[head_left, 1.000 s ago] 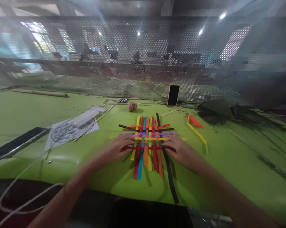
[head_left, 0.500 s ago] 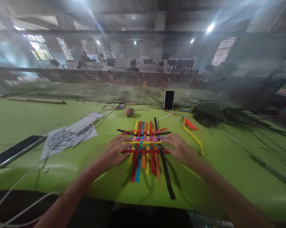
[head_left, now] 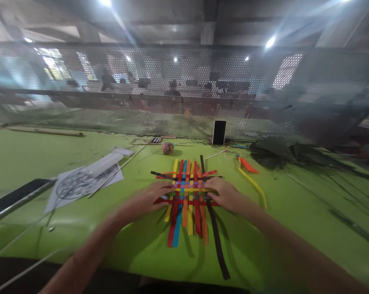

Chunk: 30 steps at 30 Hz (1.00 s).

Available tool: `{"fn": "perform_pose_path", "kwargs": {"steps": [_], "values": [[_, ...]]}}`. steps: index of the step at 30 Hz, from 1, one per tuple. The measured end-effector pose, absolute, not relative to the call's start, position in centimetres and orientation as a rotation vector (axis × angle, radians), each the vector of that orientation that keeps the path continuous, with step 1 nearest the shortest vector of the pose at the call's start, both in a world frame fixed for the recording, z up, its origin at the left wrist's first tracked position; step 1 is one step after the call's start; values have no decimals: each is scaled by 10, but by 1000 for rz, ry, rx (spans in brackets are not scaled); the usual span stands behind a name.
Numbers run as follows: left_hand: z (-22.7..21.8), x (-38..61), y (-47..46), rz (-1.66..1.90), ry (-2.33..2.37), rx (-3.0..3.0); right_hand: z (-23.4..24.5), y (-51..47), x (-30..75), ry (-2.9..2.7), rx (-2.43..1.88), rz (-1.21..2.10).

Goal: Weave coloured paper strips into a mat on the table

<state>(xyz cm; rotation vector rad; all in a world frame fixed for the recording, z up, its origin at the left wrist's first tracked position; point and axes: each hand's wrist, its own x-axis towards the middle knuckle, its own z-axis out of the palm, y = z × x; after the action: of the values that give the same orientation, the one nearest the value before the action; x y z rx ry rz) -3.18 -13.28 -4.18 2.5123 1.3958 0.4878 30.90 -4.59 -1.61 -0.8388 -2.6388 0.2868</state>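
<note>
Coloured flat strips, woven over and under each other into a loose mat (head_left: pixel 187 190), lie in front of me. Red, blue, yellow, orange and black ends stick out towards me. At the left edge, my left hand (head_left: pixel 155 195) has its fingers and thumb round the ends of the crosswise strips. My right hand (head_left: pixel 222 194) grips the opposite ends in the same way, fingertips on the weave. A long black strip (head_left: pixel 218 241) runs out beneath the right hand. The fingers partly hide the crosswise ends.
A printed sheet (head_left: pixel 77 183) with a clear roll on it lies left, beside a dark tablet-like thing (head_left: pixel 15 198). Behind the mat are a multicoloured ball (head_left: pixel 167 148) and an upright phone (head_left: pixel 219 132). Yellow strip (head_left: pixel 254 185) and dark leaves (head_left: pixel 273 153) lie right. A mesh screen (head_left: pixel 172 106) borders the table.
Both hands have shifted slightly inward over the mat's edges, and their fingertips cover more of the crosswise strips. The whole view has tilted a little.
</note>
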Motion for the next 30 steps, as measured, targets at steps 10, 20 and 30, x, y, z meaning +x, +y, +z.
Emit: {"fn": "perform_pose_path", "kwargs": {"steps": [10, 20, 30], "values": [[-49, -36, -136, 491, 1418, 2488, -10, -31, 318, -2675, -839, 400], [-47, -37, -135, 560, 1363, 2470, -17, -28, 318, -2639, -782, 452], [-46, -30, -137, 602, 1427, 2466, -18, -28, 315, -2638, -806, 429]]}}
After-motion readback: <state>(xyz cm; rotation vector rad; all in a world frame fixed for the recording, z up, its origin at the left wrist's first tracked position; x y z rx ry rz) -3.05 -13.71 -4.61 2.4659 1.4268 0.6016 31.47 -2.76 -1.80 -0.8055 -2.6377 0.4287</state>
